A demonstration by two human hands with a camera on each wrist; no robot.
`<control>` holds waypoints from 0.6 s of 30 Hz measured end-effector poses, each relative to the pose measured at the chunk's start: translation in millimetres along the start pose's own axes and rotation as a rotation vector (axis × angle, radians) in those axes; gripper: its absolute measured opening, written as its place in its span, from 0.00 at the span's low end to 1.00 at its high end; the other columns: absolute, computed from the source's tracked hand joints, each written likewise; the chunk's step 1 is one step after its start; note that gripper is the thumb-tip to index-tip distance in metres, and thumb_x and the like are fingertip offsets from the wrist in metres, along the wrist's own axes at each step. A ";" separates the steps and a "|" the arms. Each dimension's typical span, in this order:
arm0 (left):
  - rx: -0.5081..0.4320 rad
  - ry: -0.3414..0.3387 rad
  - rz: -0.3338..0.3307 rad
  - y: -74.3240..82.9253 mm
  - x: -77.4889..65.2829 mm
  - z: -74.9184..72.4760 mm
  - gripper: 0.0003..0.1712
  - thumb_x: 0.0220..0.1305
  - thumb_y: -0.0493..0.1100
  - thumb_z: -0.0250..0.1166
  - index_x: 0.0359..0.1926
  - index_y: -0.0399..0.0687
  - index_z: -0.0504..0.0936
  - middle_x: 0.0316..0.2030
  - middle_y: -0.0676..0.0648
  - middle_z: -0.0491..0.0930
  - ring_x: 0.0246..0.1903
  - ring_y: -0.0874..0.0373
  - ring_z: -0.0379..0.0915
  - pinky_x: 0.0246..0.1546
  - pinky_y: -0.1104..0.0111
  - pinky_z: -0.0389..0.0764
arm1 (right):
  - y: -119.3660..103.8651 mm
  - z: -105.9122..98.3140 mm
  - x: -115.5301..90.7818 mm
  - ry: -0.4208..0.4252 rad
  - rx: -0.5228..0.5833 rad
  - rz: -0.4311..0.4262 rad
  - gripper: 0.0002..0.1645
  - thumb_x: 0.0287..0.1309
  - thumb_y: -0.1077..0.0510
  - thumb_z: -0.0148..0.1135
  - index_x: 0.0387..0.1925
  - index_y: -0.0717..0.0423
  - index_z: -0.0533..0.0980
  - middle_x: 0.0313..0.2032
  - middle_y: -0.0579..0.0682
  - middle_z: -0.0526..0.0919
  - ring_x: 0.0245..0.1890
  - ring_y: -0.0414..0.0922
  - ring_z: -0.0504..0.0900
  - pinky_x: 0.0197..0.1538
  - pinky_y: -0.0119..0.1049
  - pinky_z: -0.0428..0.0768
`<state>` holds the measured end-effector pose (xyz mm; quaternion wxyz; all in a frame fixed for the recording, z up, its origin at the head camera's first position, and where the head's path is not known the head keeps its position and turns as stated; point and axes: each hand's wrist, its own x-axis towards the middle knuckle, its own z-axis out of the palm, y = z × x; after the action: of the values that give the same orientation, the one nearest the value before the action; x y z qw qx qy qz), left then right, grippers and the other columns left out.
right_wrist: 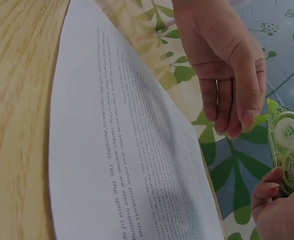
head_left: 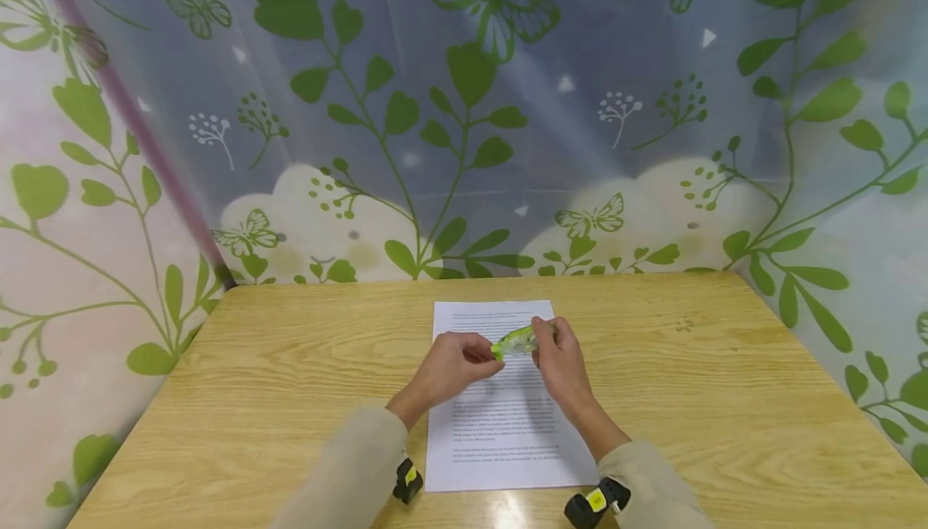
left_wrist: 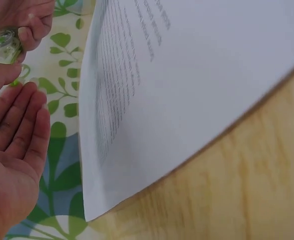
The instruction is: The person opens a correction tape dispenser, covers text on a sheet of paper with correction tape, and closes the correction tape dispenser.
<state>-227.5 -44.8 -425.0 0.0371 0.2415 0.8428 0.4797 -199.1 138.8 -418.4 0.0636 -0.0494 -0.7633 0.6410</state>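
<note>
A clear-and-green correction tape (head_left: 519,340) is held up over the printed sheet (head_left: 507,464). My right hand (head_left: 561,360) grips its body from the right, with the tape reels visible through the casing in the right wrist view. From the left, my left hand (head_left: 453,364) pinches the bright green cap (right_wrist: 261,120) at the tip between thumb and fingers. The left wrist view shows the left palm turned inward, its thumb and fingertips meeting at the green end, partly hiding it.
The sheet lies lengthwise on a wooden table (head_left: 290,384), covered in lines of print. A curtain (head_left: 464,150) with green leaves and butterflies hangs behind the table's far edge and along both sides. Straps with small black devices sit at both wrists.
</note>
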 end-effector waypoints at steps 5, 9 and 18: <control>-0.013 -0.001 -0.007 -0.7 -0.1 2.7 0.06 0.56 0.45 0.71 0.32 0.49 0.85 0.28 0.58 0.82 0.28 0.63 0.78 0.32 0.70 0.79 | 1.8 0.6 -1.4 -0.014 0.008 -0.014 0.24 0.71 0.40 0.43 0.36 0.57 0.66 0.21 0.49 0.67 0.21 0.45 0.64 0.28 0.35 0.65; -0.019 0.001 -0.005 -0.3 0.5 4.0 0.06 0.56 0.45 0.71 0.33 0.49 0.86 0.28 0.58 0.82 0.29 0.63 0.78 0.32 0.70 0.79 | 1.3 1.7 -2.6 -0.013 0.006 -0.008 0.24 0.71 0.40 0.43 0.36 0.57 0.67 0.21 0.48 0.67 0.21 0.44 0.64 0.28 0.34 0.65; -0.041 0.019 -0.022 -1.8 1.0 7.9 0.08 0.55 0.45 0.72 0.35 0.48 0.86 0.28 0.57 0.82 0.29 0.62 0.78 0.32 0.70 0.79 | 1.4 4.6 -3.0 0.000 -0.010 0.002 0.24 0.71 0.40 0.43 0.35 0.57 0.67 0.20 0.48 0.67 0.20 0.43 0.64 0.26 0.33 0.64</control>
<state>-226.8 -38.8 -430.5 0.0393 0.2270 0.8357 0.4985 -196.9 134.1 -420.6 0.0630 -0.0504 -0.7664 0.6373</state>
